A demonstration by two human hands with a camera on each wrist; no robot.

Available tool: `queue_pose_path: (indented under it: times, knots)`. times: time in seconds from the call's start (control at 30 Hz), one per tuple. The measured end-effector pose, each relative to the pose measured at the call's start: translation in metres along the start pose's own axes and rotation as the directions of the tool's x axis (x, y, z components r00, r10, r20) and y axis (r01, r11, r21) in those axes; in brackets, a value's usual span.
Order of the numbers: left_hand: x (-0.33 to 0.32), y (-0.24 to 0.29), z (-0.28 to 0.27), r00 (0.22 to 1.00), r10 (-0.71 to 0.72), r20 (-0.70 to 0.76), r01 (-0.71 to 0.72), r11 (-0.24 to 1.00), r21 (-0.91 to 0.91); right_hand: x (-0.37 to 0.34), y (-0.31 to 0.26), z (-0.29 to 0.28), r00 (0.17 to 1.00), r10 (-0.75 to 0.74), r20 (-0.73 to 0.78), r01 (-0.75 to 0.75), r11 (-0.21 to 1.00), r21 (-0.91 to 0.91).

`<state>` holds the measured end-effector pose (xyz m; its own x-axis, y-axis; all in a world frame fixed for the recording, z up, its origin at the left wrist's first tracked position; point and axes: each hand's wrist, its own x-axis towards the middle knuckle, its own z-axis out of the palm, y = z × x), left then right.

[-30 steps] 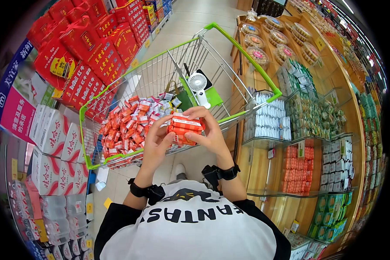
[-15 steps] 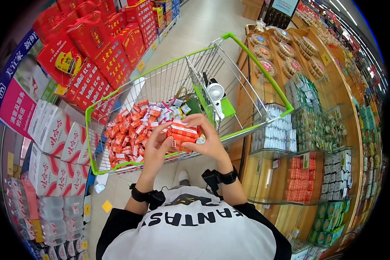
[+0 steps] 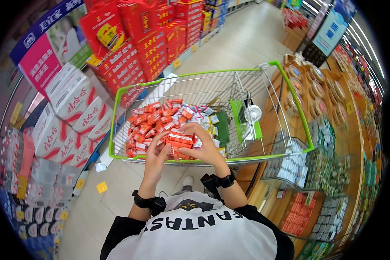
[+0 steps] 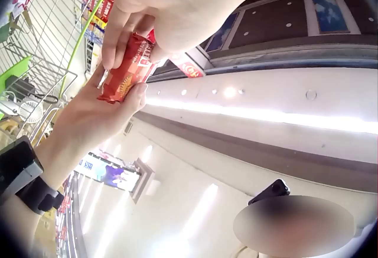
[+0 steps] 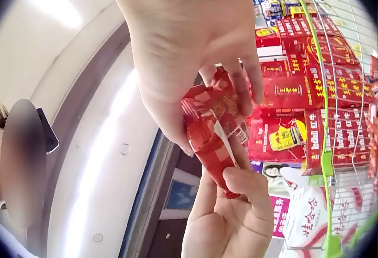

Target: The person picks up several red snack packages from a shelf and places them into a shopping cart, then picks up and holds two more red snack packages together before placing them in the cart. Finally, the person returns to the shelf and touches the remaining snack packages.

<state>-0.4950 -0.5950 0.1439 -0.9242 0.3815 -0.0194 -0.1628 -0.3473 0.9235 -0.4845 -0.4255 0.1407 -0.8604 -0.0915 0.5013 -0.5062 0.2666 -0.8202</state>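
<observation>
Both hands hold a small bundle of red wrapped snack packets [image 3: 180, 141] over the near side of a shopping cart. My left hand [image 3: 156, 155] grips the bundle's left end, thumb below and fingers curled over the top. At the other end, my right hand [image 3: 207, 146] pinches it between thumb and fingers. In the right wrist view the red packets [image 5: 214, 131] lie at angles to each other, partly covered by fingers. Beneath the hands, inside the cart, is a heap of loose orange-red packets [image 3: 148, 119] with white ones [image 3: 198, 116] beside it.
The cart's green rim [image 3: 247, 160] surrounds the heap. A white handheld fan [image 3: 253, 113] and a dark green bag [image 3: 222, 130] are in its right part. Stacked red drink boxes [image 3: 121, 65] and white cartons [image 3: 80, 104] stand left; a wooden snack shelf [image 3: 268, 197] runs along the right.
The head view has swung, so the cart and shelves sit further right and lower in it. Both hands keep hold of the red packets, now more directly over the heap.
</observation>
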Motion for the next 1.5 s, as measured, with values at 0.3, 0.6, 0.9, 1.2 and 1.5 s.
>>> queue_pose_path:
  times: [0.3, 0.6, 0.9, 1.2, 1.5]
  knots:
    - [-0.019, 0.001, -0.027, 0.98, -0.02, -0.196, 0.021, 1.0, 0.005, 0.021, 0.001, 0.03, 0.977, 0.025, 0.213, -0.027, 1.0, 0.01]
    - [-0.021, -0.014, -0.036, 0.951, -0.138, -0.276, 0.15, 0.989, 0.021, 0.031, 0.018, 0.028, 0.898, 0.156, 0.412, -0.142, 0.988, -0.063]
    - [-0.003, -0.027, -0.023, 0.924, -0.013, -0.382, 0.018, 1.0, 0.008, 0.035, 0.04, 0.029, 0.869, 0.329, 0.369, -0.384, 0.919, 0.084]
    - [0.002, -0.052, -0.045, 0.895, 0.003, -0.446, 0.121, 0.961, 0.25, 0.042, 0.083, 0.04, 0.832, 0.437, 0.342, -0.451, 0.892, -0.04]
    - [-0.002, -0.07, -0.053, 0.888, -0.082, -0.453, 0.175, 0.97, 0.168, 0.052, 0.088, 0.052, 0.686, 0.503, 0.525, -0.463, 0.859, -0.218]
